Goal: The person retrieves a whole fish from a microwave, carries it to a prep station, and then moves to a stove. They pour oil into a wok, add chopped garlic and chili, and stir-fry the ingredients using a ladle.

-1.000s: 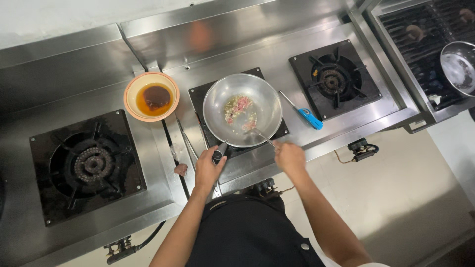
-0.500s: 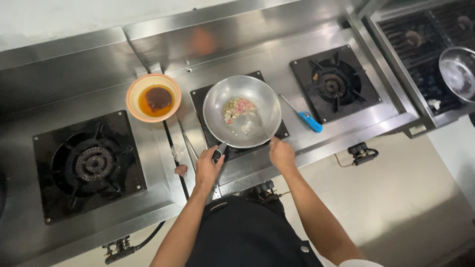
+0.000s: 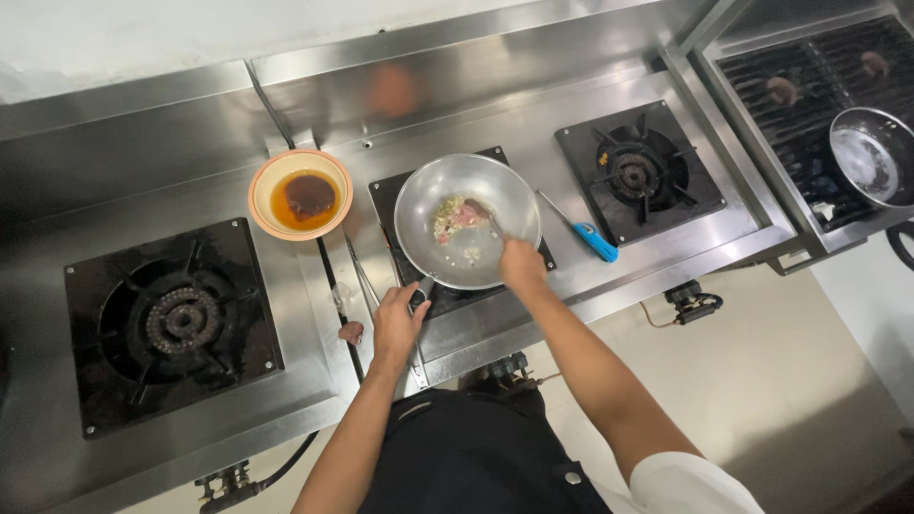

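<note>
Stirring step: your left hand (image 3: pixel 398 324) is closed around the handle of the wok (image 3: pixel 466 221) on the centre burner; your right hand (image 3: pixel 523 264) grips a utensil reaching the meat pieces (image 3: pixel 457 215) at eleven o'clock; sauce bowl (image 3: pixel 300 194) sits at nine o'clock; turning the pieces next calls for a steady handle.
</note>
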